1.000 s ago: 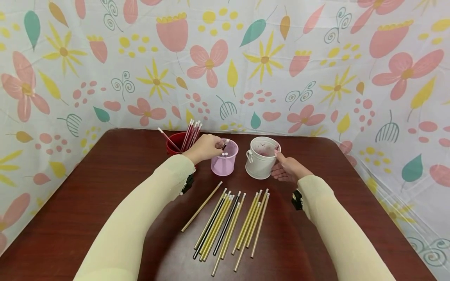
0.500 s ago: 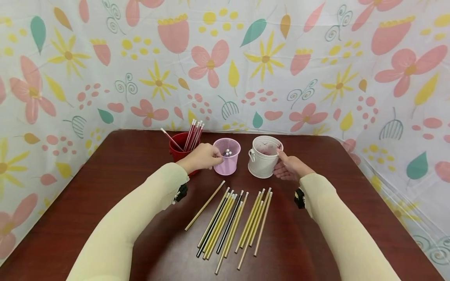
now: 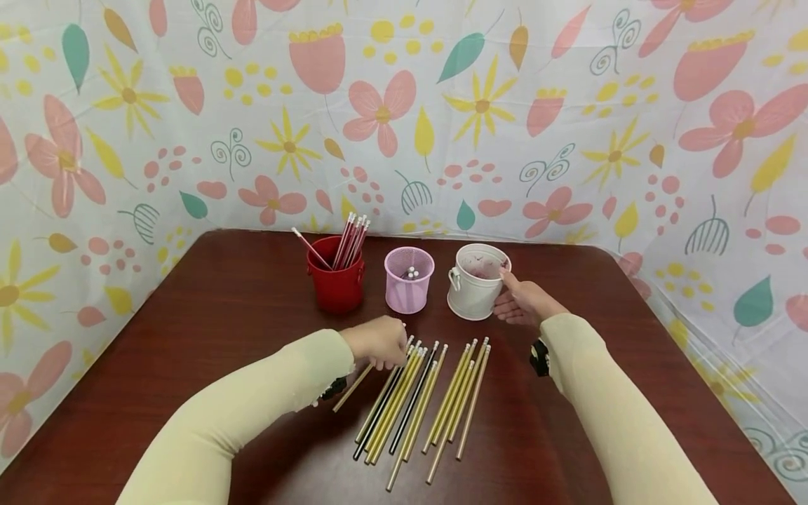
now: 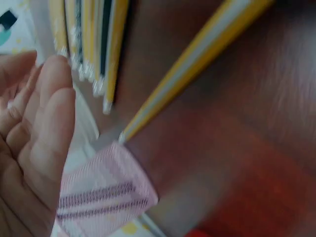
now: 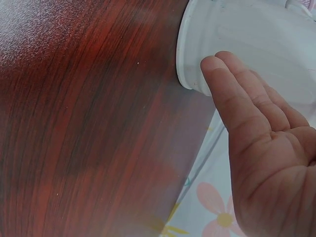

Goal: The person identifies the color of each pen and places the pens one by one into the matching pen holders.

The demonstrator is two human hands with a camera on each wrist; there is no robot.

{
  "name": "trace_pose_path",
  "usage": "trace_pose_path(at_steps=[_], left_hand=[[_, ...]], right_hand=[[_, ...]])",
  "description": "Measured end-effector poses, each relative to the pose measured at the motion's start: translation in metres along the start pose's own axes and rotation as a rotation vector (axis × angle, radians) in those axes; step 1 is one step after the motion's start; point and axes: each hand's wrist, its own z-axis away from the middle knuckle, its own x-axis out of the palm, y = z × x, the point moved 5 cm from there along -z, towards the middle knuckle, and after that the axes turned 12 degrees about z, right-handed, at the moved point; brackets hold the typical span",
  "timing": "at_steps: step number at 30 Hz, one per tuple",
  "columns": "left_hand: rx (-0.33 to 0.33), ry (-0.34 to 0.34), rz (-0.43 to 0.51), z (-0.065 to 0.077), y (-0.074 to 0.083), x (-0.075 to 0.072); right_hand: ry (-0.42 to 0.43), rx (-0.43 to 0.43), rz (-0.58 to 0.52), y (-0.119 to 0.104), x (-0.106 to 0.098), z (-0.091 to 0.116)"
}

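Observation:
My left hand (image 3: 381,341) hangs over the eraser ends of several gold and black pencils (image 3: 404,414) lying side by side. In the left wrist view its fingers (image 4: 54,113) are loosely bent and nothing shows in them. A lone gold pencil (image 3: 353,388) lies just left of the row, its upper part hidden by the hand in the head view. My right hand (image 3: 529,301) rests at the right side of a white bucket (image 3: 470,298), thumb at the rim. Seen from the right wrist, its straight fingers (image 5: 237,94) lie along the bucket's wall.
A red bucket (image 3: 337,289) at the back left holds several dark red pencils (image 3: 350,242). Between the buckets stands a pink mesh cup (image 3: 407,294) with several white-tipped pencils inside. The dark wooden table (image 3: 252,301) ends at a flowered cloth (image 3: 391,119).
My left hand has let go at the pink cup and moved down toward the front, over the pencil row. The right hand stays at the white bucket.

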Motion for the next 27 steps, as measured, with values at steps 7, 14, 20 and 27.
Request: trace_pose_path(at_steps=[7, 14, 20, 27], left_hand=[[-0.094, -0.007, 0.013, -0.004, -0.010, 0.018], [-0.108, 0.001, -0.048, -0.006, -0.008, 0.021], [-0.137, 0.037, -0.063, -0.008, -0.007, 0.017], [-0.179, 0.024, -0.092, -0.011, -0.009, 0.018]], right_hand=[[-0.003, 0.009, -0.006, -0.001, 0.000, 0.000], [-0.012, 0.008, -0.005, -0.002, -0.001, -0.002], [-0.008, 0.016, 0.000, -0.003, -0.002, -0.002], [0.003, 0.029, -0.005, 0.003, -0.001, -0.003]])
